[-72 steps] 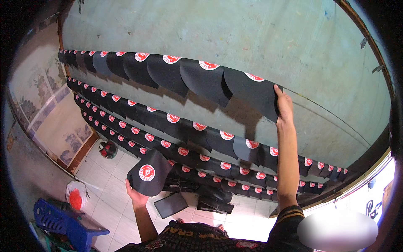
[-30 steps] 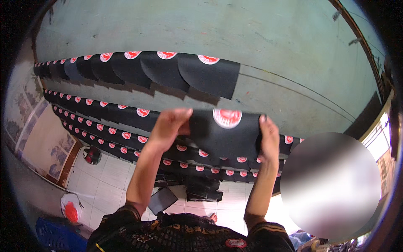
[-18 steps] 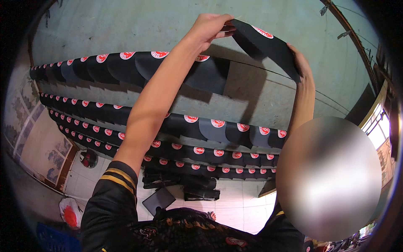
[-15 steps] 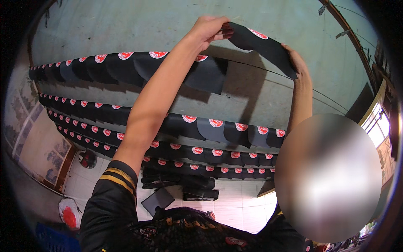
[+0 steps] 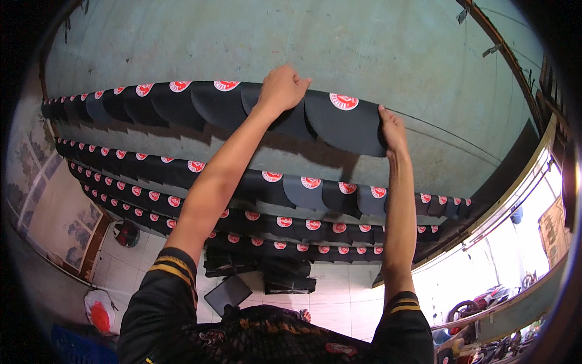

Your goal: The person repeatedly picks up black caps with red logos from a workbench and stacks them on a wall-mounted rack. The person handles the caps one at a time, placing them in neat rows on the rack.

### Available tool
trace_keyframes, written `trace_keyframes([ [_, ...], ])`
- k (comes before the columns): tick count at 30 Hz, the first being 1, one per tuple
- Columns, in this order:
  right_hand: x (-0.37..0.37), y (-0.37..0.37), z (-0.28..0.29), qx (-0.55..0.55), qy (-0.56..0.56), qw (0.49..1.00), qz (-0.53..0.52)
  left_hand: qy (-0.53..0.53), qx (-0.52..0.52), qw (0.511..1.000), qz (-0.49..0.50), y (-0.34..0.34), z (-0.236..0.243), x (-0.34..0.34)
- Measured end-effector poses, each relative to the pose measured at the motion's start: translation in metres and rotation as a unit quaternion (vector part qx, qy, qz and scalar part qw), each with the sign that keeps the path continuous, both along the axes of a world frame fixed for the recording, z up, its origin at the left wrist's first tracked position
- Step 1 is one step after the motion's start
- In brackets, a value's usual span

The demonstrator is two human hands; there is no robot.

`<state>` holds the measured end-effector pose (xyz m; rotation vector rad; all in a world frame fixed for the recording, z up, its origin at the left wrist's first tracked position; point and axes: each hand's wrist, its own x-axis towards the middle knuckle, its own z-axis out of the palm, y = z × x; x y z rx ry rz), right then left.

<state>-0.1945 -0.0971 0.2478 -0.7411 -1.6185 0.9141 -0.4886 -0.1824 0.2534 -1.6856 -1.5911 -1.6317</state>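
Note:
A dark flexible sheet (image 5: pixel 348 127) with a curved lower edge and a round red-and-white print hangs folded over a thin line on the wall. My right hand (image 5: pixel 394 128) grips its right edge, thumb on top near the line. By its upper left corner is my left hand (image 5: pixel 282 90), fingers curled and closed at the line; whether the corner sits between them is hidden. Left of it, overlapping sheets of the same kind (image 5: pixel 221 106) run along the line, partly covered by my left hand and forearm.
Lower rows of similar printed sheets (image 5: pixel 303 193) hang below. The thin line (image 5: pixel 448 133) runs on along the greenish wall (image 5: pixel 364 42). Dark bundles (image 5: pixel 290 284) and a flat dark sheet (image 5: pixel 228 295) lie on the tiled floor. A helmet (image 5: pixel 126 233) sits at left, beyond a white sack (image 5: pixel 102 311).
Both hands have come down from above the line, carrying the sheet, which now hangs over the line beside the row. The right hand has moved left and lower.

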Motion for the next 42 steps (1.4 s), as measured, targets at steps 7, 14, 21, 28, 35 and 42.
trace_keyframes([
  [7,0.003,0.015,-0.019,0.027,0.023,0.999,0.026,-0.126,0.049,0.990,-0.047,-0.085,-0.059,-0.017],
  [14,-0.004,0.026,-0.022,0.036,0.016,0.999,0.032,-0.208,-0.007,0.978,-0.009,-0.138,-0.156,-0.034],
  [21,-0.007,0.012,-0.031,0.052,0.051,0.997,-0.040,-0.238,-0.131,0.960,-0.072,-0.154,-0.226,0.027],
  [28,0.149,-0.076,-0.247,0.093,-0.002,0.952,-0.293,-0.240,-0.193,0.928,-0.211,-0.115,-0.348,0.166],
  [35,0.478,-0.351,-0.711,-0.427,-0.367,0.806,-0.186,-0.074,-0.707,0.638,-0.297,-0.071,-0.570,0.359],
  [42,0.744,-0.667,-0.692,-0.381,0.411,0.117,-0.820,0.211,-0.778,0.357,-0.472,-0.133,-0.617,0.664],
])
